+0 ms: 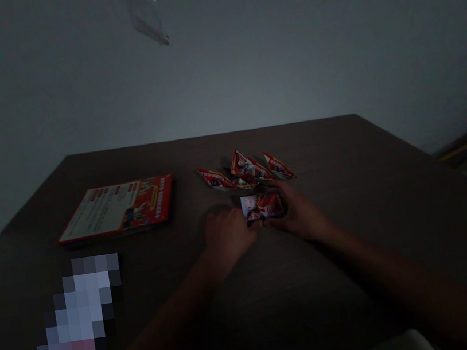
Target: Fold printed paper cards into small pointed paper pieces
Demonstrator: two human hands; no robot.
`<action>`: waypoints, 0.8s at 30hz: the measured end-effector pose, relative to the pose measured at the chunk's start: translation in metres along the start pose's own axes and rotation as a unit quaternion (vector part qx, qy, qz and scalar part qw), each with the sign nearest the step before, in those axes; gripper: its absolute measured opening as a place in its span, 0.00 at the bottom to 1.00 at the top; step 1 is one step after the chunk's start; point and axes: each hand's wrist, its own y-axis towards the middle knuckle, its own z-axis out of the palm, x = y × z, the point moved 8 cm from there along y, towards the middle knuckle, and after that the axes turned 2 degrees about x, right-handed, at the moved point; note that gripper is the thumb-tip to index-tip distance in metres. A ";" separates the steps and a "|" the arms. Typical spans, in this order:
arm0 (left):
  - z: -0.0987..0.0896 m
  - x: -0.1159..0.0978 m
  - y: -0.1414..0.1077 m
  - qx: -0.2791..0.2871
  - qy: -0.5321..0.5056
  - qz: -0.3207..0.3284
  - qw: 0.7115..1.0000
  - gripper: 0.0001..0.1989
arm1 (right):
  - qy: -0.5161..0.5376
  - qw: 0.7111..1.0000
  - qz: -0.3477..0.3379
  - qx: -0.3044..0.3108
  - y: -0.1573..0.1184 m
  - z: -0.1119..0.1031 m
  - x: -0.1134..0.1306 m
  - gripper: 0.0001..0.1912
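Observation:
A small printed picture card (264, 206) with dark red and pale figures lies sideways between my hands at the middle of the table; I cannot tell whether it is one card or a stack. My right hand (301, 209) is closed around its right end, thumb at the near edge and fingers at the far edge. My left hand (228, 231) has its fingers curled, with the thumb at the card's lower left corner. Just beyond the card lie several crumpled red wrappers (243, 165) with white lettering.
A flat red and white printed booklet or box (120, 208) lies on the dark table (343, 148) at the left. Nearer, a long blurred-out pale object (79, 312) lies at lower left. A grey wall (221, 84) stands behind the table, with clear plastic (147, 13) hanging there.

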 end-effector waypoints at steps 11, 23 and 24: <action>0.002 0.002 0.000 -0.009 -0.006 0.009 1.000 0.24 | -0.021 0.999 0.024 0.023 -0.001 -0.008 -0.001 0.37; 0.000 0.003 0.001 0.002 -0.018 0.007 1.000 0.23 | -0.005 0.996 0.074 0.058 -0.003 -0.015 -0.025 0.39; 0.000 0.003 0.001 0.008 -0.025 0.009 1.000 0.22 | -0.003 0.995 0.074 0.059 -0.003 -0.015 -0.024 0.39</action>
